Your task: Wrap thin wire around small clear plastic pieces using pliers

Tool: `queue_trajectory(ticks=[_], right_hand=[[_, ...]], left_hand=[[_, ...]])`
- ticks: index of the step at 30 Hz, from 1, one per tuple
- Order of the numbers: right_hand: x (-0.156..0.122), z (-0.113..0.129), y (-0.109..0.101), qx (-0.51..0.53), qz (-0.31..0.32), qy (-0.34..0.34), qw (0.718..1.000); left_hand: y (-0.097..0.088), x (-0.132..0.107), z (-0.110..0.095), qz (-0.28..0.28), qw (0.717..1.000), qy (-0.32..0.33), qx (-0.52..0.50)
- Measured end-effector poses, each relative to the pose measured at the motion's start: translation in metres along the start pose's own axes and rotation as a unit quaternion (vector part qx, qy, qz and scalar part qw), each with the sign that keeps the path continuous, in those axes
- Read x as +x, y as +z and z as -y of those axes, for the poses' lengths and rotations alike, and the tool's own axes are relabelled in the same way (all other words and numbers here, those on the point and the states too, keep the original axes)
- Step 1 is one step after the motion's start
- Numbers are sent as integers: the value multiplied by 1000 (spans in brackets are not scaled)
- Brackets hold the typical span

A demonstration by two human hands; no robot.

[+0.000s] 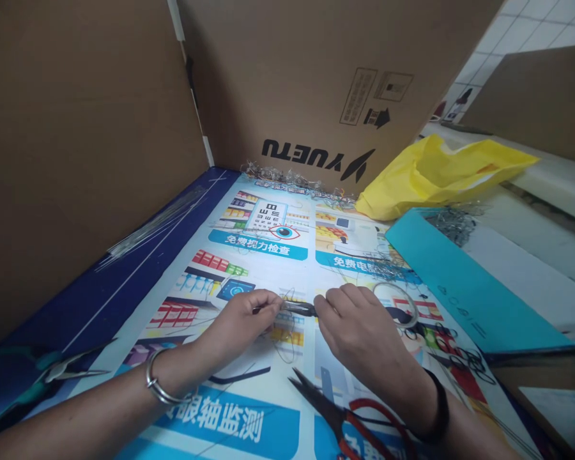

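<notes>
– Left forearm and right forearm lie nearest, entering from seven and five o'clock. Next, by size?

– Two cardboard panels, ten and twelve o'clock, meeting at a corner. Printed sheet beneath the work. Turquoise carton, between three and four; yellow bag, two; green-handled pliers, eight; red-handled scissors, between five and six.

– Hands?

– Left hand, seven o'clock, near centre: fingertips pinching the silver end of a slim tool at six. Right hand, five o'clock: fingers wrapped round its dark handle. Tool type not resolved. Fine wire loops beside the left fingertips; whether they pinch it too, cannot tell.

– Progress?

– Judged mid-step on one piece: tool engaged, wire not yet set down. Loose strands at nine look unworked. Wire tangles, at twelve and on the carton: worked pieces or offcuts, cannot tell, so the remainder is uncertain.

– Counts?

– Panels, two at that corner. One each: sheet, carton, bag, pliers, scissors, tool, and a pale coil at four. Tangles, at least two. Strands, many, overlapping. Black rings, also four o'clock: more than ten, exact number obscured.
</notes>
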State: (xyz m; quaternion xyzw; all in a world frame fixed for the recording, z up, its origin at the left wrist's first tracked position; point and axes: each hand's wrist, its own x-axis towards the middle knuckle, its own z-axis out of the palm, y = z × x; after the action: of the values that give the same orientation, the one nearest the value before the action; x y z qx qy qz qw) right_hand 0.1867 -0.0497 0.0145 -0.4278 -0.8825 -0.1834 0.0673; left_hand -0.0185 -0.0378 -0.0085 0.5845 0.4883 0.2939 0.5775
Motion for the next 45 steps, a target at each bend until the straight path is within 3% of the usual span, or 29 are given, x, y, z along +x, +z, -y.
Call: queue_trajectory(ticks=[11, 24, 45], right_hand=[[2, -11, 12, 81, -9, -47, 996], [2, -14, 15, 69, -29, -75, 994], [0, -7, 16, 91, -44, -47, 994]], left_hand=[[-1, 1, -6, 22, 998, 18, 51], [-3, -2, -7, 48, 996, 33, 62], [-5, -1, -10, 51, 997, 11, 52]])
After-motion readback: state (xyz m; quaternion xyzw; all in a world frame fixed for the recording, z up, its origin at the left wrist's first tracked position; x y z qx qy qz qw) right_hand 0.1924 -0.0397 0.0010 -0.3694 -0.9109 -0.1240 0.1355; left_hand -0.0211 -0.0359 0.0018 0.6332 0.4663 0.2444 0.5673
